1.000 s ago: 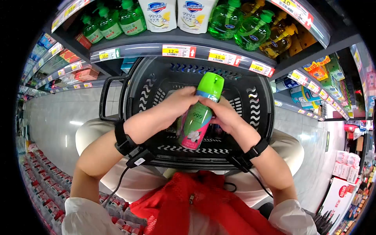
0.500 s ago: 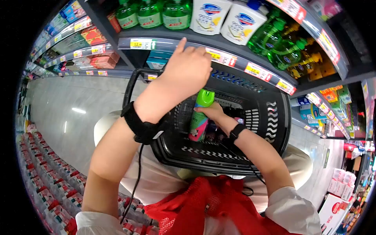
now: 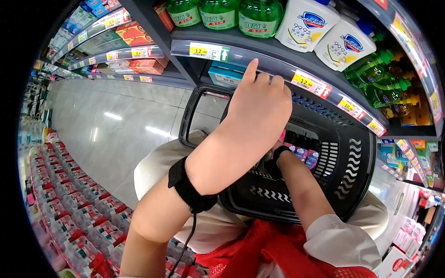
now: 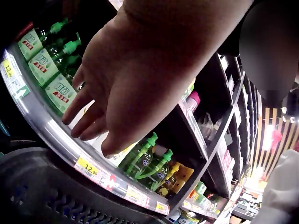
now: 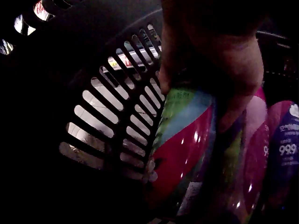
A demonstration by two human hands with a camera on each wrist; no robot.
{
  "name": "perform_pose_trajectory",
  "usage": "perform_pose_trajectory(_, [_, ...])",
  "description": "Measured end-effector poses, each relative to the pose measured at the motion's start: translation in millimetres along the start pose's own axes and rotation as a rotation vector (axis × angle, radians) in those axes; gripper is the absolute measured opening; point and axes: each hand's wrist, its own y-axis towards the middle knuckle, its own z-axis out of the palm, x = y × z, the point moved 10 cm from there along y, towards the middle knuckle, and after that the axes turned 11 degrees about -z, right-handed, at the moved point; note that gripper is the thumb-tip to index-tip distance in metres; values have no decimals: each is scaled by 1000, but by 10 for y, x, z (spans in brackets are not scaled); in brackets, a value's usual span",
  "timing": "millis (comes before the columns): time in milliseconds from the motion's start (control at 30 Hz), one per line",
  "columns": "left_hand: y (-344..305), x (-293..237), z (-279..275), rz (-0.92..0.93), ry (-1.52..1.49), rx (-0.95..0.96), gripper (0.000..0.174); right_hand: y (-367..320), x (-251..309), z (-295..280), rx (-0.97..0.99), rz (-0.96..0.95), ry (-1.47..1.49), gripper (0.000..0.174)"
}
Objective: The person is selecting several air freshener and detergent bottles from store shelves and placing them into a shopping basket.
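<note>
My left hand (image 3: 262, 102) hovers before the shelf edge with its fingers extended and nothing in them. In the left wrist view its palm shows in front of the hand-soap bottles. My right hand (image 5: 233, 60) is down inside the black shopping basket (image 3: 340, 127), gripping the upper part of a green and pink spray can (image 5: 187, 135). In the head view my left forearm hides most of that hand and can. Right beside the held can stand another pink can (image 5: 254, 154) and a purple can (image 5: 285, 140).
Green pump bottles (image 3: 261, 18) and white Safeguard bottles (image 3: 308, 25) line the shelf above the basket. Price tags run along the shelf edge (image 3: 264, 62). Packs of bottles (image 3: 83, 208) are stacked at the left. The basket handle (image 3: 187, 116) sticks out leftward.
The spray can, earlier held up in both hands, has gone down into the basket with the right hand. The left hand has let go and moved toward the shelf. The view has shifted left.
</note>
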Motion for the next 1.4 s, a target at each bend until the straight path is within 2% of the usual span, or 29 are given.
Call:
perform_pose_trajectory(233, [-59, -33, 57, 5, -19, 35, 30, 105, 105, 178, 5, -30, -233, 62])
perform_pose_trajectory(600, [-42, -39, 98, 24, -26, 40, 29, 138, 232, 253, -35, -38, -406, 64])
perform_pose_trajectory(833, [-62, -25, 80, 18, -29, 72, 29, 80, 212, 212, -118, 56, -448, 65])
perform_pose_trajectory(900, [-60, -28, 97, 18, -50, 81, 29, 232, 391, 605, 26, -265, -484, 63])
perform_pose_trajectory(1033, [-63, -46, 128, 29, -74, 110, 30, 49, 447, 443, 63, -238, -523, 62])
perform_pose_trajectory(1167, [-70, -52, 120, 35, -86, 65, 30, 21, 405, 519, 134, -245, -526, 60])
perform_pose_trajectory(1233, [-66, -46, 158, 32, -79, 120, 29, 11, 383, 558, 165, -246, -526, 59])
perform_pose_trajectory(1400, [-58, -51, 156, 37, -65, 122, 28, -10, 327, 639, 238, -250, -524, 56])
